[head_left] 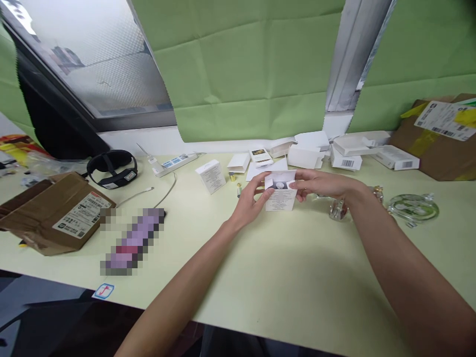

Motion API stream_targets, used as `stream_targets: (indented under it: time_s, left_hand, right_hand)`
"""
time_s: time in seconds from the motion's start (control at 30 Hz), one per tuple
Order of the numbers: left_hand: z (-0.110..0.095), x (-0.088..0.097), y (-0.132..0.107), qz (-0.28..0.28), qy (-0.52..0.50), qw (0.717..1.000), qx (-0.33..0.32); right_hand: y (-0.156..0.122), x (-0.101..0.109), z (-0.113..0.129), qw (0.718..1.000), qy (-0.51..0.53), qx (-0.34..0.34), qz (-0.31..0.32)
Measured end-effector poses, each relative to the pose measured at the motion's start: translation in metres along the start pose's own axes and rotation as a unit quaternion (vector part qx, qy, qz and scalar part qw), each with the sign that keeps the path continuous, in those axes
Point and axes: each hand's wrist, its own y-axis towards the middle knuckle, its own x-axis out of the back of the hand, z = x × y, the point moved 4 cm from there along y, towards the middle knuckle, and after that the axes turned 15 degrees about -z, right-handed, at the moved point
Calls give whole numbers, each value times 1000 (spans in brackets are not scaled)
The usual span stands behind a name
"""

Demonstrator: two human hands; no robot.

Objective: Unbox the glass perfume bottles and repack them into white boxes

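Note:
A small white carton (280, 202) with printed text stands near the middle of the table. Its top flap is up, and a dark opening with a pale round shape shows beneath it. My left hand (253, 196) grips the carton's left side, thumb at the front edge. On the opposite side my right hand (318, 183) has its fingers and thumb on the upper corner. Left of the hands stands a similar printed carton (211, 176). Close to my left fingers is a small gold-topped bottle (239, 190). A clear glass bottle (337, 210) lies partly hidden under my right forearm.
White boxes (345, 159) pile along the wall. A brown cardboard box (442, 144) stands at right, another open carton (80, 213) at left. A black headset (112, 168), a power strip (174, 164) and a blurred phone-like object (136, 240) lie left. A clear item (413, 208) lies right.

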Motion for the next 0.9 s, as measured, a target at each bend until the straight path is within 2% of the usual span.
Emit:
stream_targets:
  time_s: [0.13, 0.27, 0.5, 0.73, 0.9]
  left_hand:
    - [-1, 1, 1, 11, -9, 1000, 18]
    - [0, 1, 2, 10, -14, 1000, 21]
    - [-1, 0, 2, 12, -37, 999, 10]
    - [-1, 3, 7, -9, -85, 994, 69]
    - [3, 5, 8, -26, -113, 988, 101]
  right_hand:
    - [-1, 2, 4, 1000, 7, 18, 1]
    - [0, 7, 6, 999, 10, 37, -24]
    - [4, 2, 5, 999, -22, 42, -27]
    - [1, 5, 8, 996, -38, 61, -44]
    - [-3, 10, 16, 993, -5, 77, -92]
